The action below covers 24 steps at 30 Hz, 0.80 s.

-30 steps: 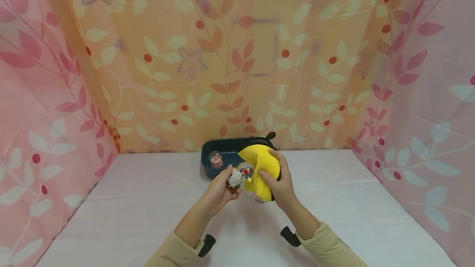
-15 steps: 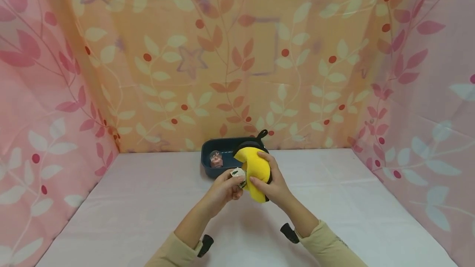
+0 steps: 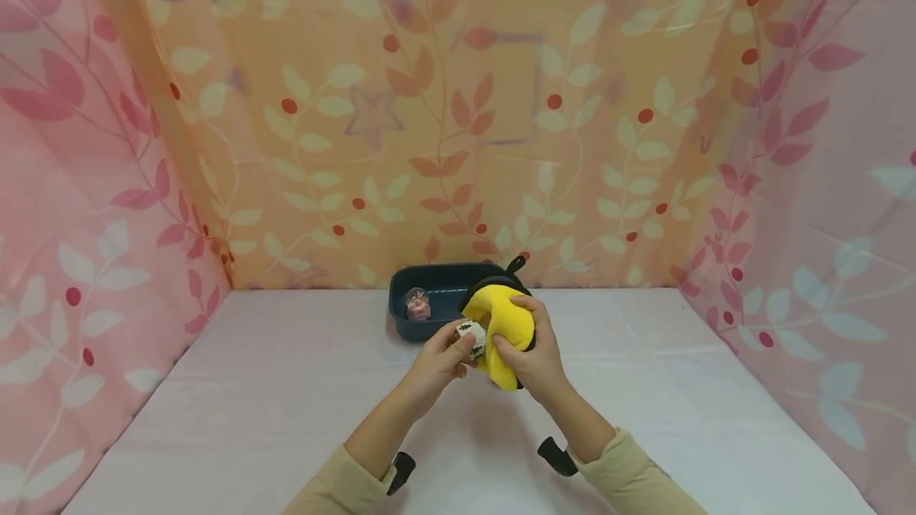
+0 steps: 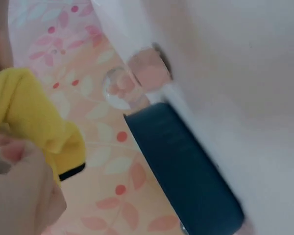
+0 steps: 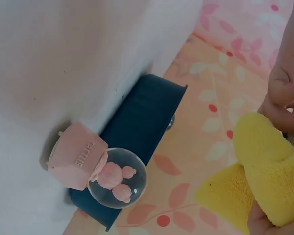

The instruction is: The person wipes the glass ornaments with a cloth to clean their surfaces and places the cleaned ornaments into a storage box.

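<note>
A dark blue bin (image 3: 418,332) stands on the white desk (image 3: 250,404) at the middle of the head frame, against the foot of the patterned curtain (image 3: 444,118). Inside, toward its left end, sits a small pink globe figure (image 3: 418,304) under a clear dome; the bin's right end is partly hidden by a yellow cloth (image 3: 511,324).

Just below the bin in that frame, the left hand (image 3: 440,356) pinches a white base (image 3: 470,338) marked with small dark shapes, its thumb laid across it. The far side of the base is tucked against the cloth, which covers whatever lies beyond. The right hand (image 3: 533,348) grips the cloth, thumb in front. The cloth is folded, plush and bright, with black edging and a black loop (image 3: 517,263) at its upper end.

The wrist views show what the head view hides: a second pink globe (image 5: 78,156), upright on the desk just outside the bin. In the right wrist view its faceted base reads "CACTUS", and rounded pink shapes fill its clear dome. There the bin shows only its outer wall, with a sliver of dome past the rim.
</note>
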Motion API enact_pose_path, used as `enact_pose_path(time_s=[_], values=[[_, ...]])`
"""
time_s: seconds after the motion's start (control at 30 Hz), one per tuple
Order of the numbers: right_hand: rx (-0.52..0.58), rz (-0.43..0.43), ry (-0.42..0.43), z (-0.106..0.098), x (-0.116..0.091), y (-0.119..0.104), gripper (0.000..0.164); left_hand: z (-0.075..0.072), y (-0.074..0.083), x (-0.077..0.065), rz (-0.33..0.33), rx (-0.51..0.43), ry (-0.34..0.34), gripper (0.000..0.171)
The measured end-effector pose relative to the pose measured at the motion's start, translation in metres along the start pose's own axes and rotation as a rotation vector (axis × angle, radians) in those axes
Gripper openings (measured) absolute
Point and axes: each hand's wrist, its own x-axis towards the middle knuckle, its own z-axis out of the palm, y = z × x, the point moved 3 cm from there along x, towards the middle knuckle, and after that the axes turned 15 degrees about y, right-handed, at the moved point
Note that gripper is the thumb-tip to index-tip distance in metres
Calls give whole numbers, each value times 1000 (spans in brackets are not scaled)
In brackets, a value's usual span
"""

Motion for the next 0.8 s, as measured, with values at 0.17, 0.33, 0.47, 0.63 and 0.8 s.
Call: enact_pose_path(time_s=[0.17,0.33,0.47,0.63,0.8], values=[[-8,23,9,0,1,-2,59,-2,0,1,48,70,61,60],[15,64,10,-1,2,-3,58,-3,0,1,118,171,61,62],[71,137,24,-1,5,0,57,-6,0,2,138,174,75,58],[139,249,67,-2,7,5,55,-8,-3,3,97,136,91,55],[156,353,128,-7,11,10,55,-8,-5,2,32,21,61,46]])
